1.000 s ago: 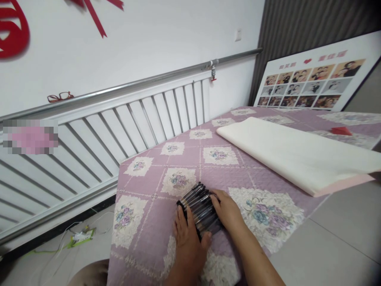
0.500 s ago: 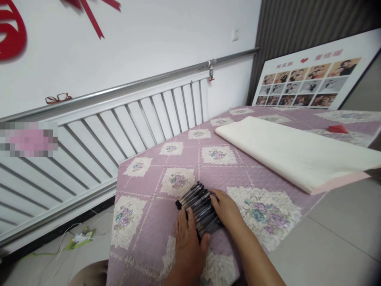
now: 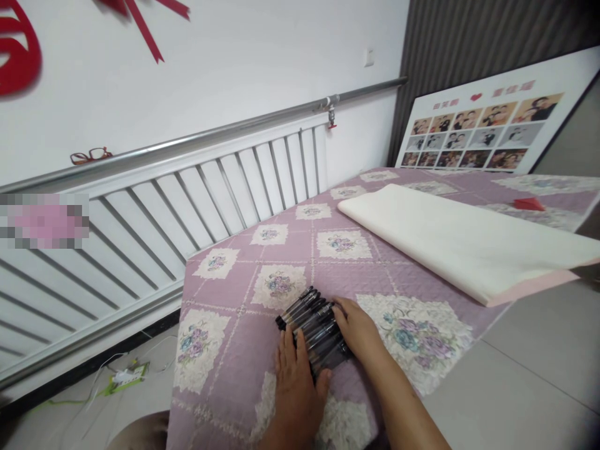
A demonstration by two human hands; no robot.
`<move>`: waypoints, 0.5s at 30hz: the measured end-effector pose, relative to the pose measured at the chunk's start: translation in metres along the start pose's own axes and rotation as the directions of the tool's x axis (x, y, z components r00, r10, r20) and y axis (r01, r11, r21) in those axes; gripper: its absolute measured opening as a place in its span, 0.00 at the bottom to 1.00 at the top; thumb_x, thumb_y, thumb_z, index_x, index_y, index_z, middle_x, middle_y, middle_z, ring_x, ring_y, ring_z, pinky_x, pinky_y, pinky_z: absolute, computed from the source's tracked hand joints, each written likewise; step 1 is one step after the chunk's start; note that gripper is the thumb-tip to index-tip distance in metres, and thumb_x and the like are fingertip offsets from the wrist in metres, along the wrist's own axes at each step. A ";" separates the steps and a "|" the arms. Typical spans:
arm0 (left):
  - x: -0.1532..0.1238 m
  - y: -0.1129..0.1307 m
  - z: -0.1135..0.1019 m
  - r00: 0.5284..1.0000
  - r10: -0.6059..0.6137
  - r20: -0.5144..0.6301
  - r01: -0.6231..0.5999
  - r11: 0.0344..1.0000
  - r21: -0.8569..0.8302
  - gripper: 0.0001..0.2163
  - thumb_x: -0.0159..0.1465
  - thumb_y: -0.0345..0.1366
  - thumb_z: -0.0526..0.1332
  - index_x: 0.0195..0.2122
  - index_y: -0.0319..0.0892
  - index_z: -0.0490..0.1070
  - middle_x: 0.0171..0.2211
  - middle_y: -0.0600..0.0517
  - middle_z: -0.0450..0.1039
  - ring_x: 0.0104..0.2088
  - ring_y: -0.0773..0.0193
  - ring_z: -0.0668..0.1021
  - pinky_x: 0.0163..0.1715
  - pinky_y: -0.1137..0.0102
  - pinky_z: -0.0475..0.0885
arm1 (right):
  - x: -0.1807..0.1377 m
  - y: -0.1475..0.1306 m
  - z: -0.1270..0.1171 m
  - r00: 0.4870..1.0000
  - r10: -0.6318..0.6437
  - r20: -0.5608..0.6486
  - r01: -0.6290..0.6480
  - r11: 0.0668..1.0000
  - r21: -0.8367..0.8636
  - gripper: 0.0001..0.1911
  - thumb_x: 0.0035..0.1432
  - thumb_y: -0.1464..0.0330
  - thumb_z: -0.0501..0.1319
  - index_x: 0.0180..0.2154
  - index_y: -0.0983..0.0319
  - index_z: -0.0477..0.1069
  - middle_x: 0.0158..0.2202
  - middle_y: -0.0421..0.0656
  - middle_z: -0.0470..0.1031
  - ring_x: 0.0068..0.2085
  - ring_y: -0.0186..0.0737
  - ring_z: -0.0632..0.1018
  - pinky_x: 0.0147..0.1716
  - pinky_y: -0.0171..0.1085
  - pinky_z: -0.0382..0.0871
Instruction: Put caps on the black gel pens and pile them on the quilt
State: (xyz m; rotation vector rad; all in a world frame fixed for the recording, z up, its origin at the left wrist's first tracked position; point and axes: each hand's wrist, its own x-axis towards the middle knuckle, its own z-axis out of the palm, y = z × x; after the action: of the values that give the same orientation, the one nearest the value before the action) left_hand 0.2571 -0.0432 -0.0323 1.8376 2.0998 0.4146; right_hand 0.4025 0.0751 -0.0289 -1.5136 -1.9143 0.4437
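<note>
A row of several black pens (image 3: 313,322) lies side by side on a purple floral quilt (image 3: 281,250). My left hand (image 3: 296,382) rests flat on the quilt with its fingers stretched against the near ends of the pens. My right hand (image 3: 359,330) lies on the right side of the row, its fingers spread over the pens and pressing them together. Neither hand lifts a pen.
A folded cream sheet with a pink underside (image 3: 464,240) lies farther back on the quilt, with a small red object (image 3: 529,204) beyond it. A white radiator (image 3: 154,206) lines the wall, glasses (image 3: 90,154) on its pipe. A photo board (image 3: 487,128) leans at the back right. Cables (image 3: 126,375) lie on the floor.
The view shifted slightly; both hands stay on the pens, nudging the row a little tighter.
</note>
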 end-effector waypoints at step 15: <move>0.004 0.008 -0.007 0.996 -0.047 0.075 0.043 0.998 0.056 0.34 0.61 0.37 0.54 0.67 0.39 0.45 0.69 0.50 0.32 0.68 0.55 0.39 0.64 0.59 0.36 | -0.002 0.004 0.003 1.000 -0.001 0.000 0.001 1.000 -0.005 0.17 0.60 0.68 0.52 0.48 0.63 0.72 0.46 0.50 0.77 0.48 0.45 0.76 0.50 0.42 0.68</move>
State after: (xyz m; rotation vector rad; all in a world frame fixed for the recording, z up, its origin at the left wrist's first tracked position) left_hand 0.2609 -0.0381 -0.0222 1.8024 2.1160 0.2742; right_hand 0.4037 0.0747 -0.0341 -1.5159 -1.9170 0.4384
